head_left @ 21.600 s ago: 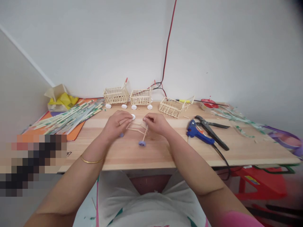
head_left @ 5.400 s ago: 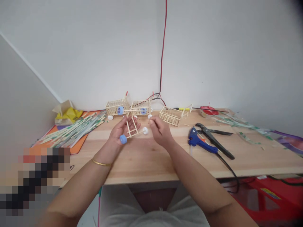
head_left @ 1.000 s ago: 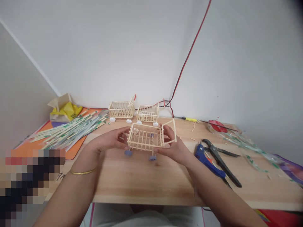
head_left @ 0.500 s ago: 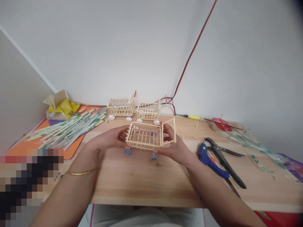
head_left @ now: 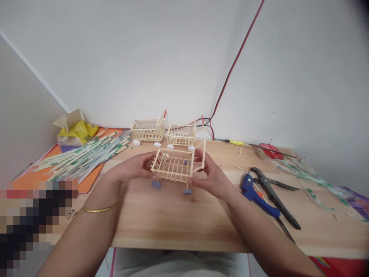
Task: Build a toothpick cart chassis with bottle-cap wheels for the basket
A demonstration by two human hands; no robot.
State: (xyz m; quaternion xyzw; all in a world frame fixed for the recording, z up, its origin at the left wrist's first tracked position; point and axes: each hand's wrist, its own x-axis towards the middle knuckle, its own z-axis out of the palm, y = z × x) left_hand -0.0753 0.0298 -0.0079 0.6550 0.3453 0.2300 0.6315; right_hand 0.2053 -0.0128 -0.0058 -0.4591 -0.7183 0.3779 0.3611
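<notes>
A miniature shopping cart [head_left: 173,169] of thin wooden sticks stands in front of me, between my two hands. It has an open slatted basket, a plain stick handle on the right and bluish-grey wheels low at the front. My left hand [head_left: 137,168] grips the basket's left end, its fingertips partly behind the sticks. At the handle end, my right hand [head_left: 211,177] holds the cart with thumb in front and fingers behind. Two similar stick carts with white wheels and red on their handles, a left cart [head_left: 147,132] and a right cart [head_left: 181,136], stand behind it.
Wrapped sticks [head_left: 86,154] lie heaped on orange sheets at left, near a yellow packet [head_left: 79,132]. At right are a blue glue gun [head_left: 259,200], dark pliers [head_left: 271,196], a red round item [head_left: 271,151] and plastic wrappers [head_left: 317,184]. A yellow-handled tool [head_left: 235,142] lies by the wall.
The cart's basket and handle have shifted left, and the handle leans differently; the front wheels stay nearly in place. Both hands remain on the cart.
</notes>
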